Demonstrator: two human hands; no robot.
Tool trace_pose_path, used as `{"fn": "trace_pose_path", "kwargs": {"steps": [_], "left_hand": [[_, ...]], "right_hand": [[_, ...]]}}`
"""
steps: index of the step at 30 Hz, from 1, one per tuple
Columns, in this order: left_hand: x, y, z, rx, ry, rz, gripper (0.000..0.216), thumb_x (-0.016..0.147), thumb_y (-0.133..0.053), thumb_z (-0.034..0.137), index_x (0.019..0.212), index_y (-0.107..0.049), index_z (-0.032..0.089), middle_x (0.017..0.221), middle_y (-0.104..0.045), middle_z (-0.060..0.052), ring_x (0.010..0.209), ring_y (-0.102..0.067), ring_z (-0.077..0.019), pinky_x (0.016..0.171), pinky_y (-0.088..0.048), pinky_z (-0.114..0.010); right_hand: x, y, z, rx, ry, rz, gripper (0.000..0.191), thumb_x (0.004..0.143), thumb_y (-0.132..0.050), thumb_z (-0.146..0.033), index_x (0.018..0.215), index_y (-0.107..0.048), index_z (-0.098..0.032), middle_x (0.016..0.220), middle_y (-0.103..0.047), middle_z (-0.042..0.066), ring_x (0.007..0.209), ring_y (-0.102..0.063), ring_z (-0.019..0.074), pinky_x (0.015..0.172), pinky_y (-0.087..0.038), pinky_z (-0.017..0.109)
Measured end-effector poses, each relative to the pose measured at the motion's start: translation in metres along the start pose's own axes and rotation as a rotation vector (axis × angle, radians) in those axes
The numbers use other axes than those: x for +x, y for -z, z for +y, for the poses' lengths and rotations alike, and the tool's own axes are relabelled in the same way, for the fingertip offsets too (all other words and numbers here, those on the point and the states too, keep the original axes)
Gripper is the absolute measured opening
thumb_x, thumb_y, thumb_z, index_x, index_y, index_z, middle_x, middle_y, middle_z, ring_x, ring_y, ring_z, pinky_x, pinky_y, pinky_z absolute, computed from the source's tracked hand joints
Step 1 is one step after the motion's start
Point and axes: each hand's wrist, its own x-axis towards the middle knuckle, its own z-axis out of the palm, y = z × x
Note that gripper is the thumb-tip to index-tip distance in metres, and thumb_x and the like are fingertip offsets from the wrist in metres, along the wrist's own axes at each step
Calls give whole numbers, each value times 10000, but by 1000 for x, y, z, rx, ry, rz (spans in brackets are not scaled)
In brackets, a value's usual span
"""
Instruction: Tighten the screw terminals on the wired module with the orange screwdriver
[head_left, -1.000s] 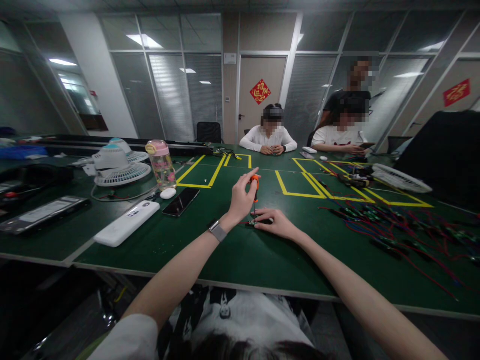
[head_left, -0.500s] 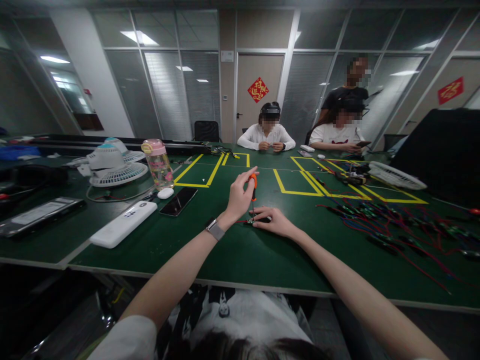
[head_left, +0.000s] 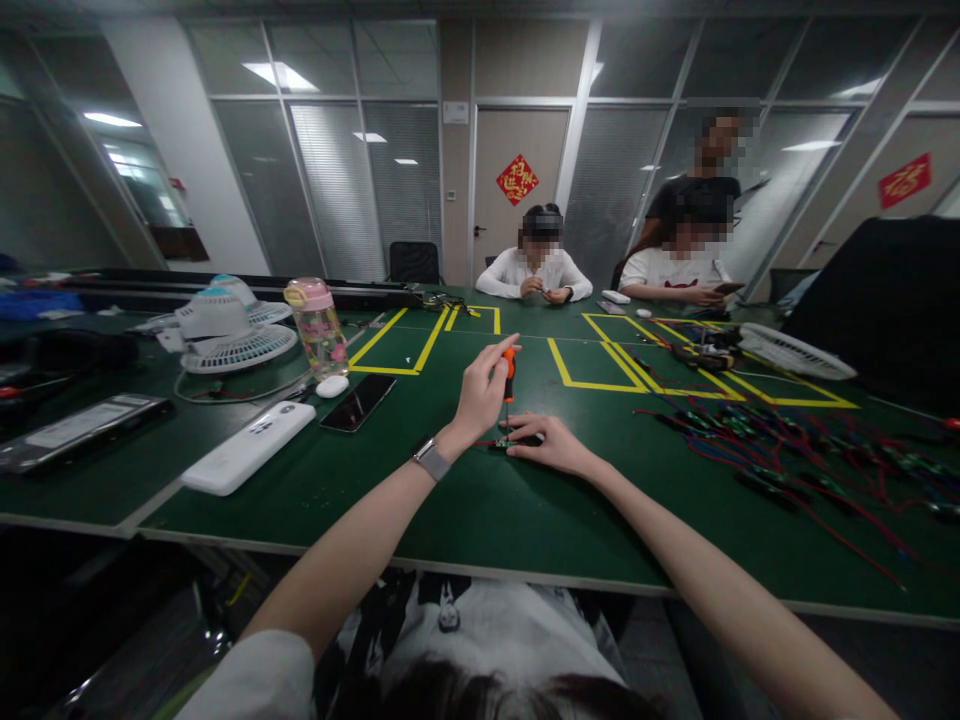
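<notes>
My left hand, with a watch on its wrist, holds an orange and black screwdriver upright. The fingers press against its handle, and its thin shaft points straight down. Under the tip lies a small green terminal piece with a red wire running out to the left. My right hand rests low on the green table, its thumb and fingers closed around the right side of that small piece. The exact contact of tip and piece is too small to make out.
A black phone, a white power bank, a bottle and a white fan stand to the left. Tangled red and black wires spread at the right. Yellow tape marks the table. Several people are across it.
My hands stay in almost the same place; the fingers on the screwdriver handle have shifted slightly. Across the table, a person's hands have moved a little.
</notes>
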Motion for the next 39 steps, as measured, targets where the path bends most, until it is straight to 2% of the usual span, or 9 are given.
{"fn": "trace_pose_path", "kwargs": {"steps": [3,7,14,22,25,28,30,34,39], "left_hand": [[0,1,2,25,4,45,298,922,-406,203,1160,-587,202,999,-641,-41,914,-582,-139,829,-446,-262],[0,2,4,123,-15,84,214,879,-510,237,1042,-646,207,902,-594,-30,828,-556,-136,792,-451,-260],[1,0,-3,-10,-7,-35,353,943,-365,205,1261,-515,231,1140,-612,-50,1035,-567,-143,910,-437,-291],[-3,-3,1,124,-41,110,245,849,-582,268,1084,-627,214,930,-586,-29,858,-558,-138,824,-454,-265],[-4,-3,1,139,-25,116,247,894,-507,282,1098,-630,218,946,-561,-37,883,-552,-140,840,-449,-267],[-4,-3,-1,69,-41,59,326,949,-363,230,1199,-573,223,1104,-578,-55,1038,-546,-149,930,-423,-287],[-3,-3,-3,23,-47,34,346,953,-345,207,1243,-533,216,1180,-583,-59,1108,-532,-154,973,-403,-301],[-3,-4,-3,55,-36,78,312,915,-465,237,1216,-545,215,1077,-617,-54,988,-572,-153,892,-447,-288],[-5,-4,2,195,-15,198,230,825,-617,297,1038,-639,211,930,-529,-37,876,-535,-148,835,-450,-278]], "right_hand": [[0,0,-1,-5,-4,-2,223,745,-683,-343,933,-741,-239,1161,-662,82,1103,-589,252,990,-430,434],[0,0,0,-7,-4,-4,228,746,-683,-344,937,-740,-234,1165,-660,83,1100,-591,251,979,-440,431],[0,0,0,-15,8,-3,222,749,-681,-340,939,-739,-239,1162,-662,79,1093,-594,248,979,-437,430],[1,-1,0,-6,-3,6,214,759,-669,-343,928,-742,-235,1153,-666,78,1093,-592,246,983,-436,428],[1,-1,0,-7,-6,2,216,763,-663,-349,933,-741,-242,1152,-667,73,1104,-586,250,984,-435,435],[1,0,-1,-7,-2,-3,218,765,-660,-354,937,-740,-246,1157,-665,72,1108,-585,252,987,-433,436],[1,0,-1,-5,2,-5,219,767,-659,-352,936,-741,-239,1159,-663,78,1103,-589,251,984,-436,431],[1,-1,-1,-4,-3,-1,218,763,-665,-346,926,-744,-224,1157,-663,92,1094,-592,251,975,-443,428],[1,-1,1,-10,-6,10,214,747,-684,-348,920,-744,-235,1152,-667,83,1098,-592,255,976,-441,437]]}}
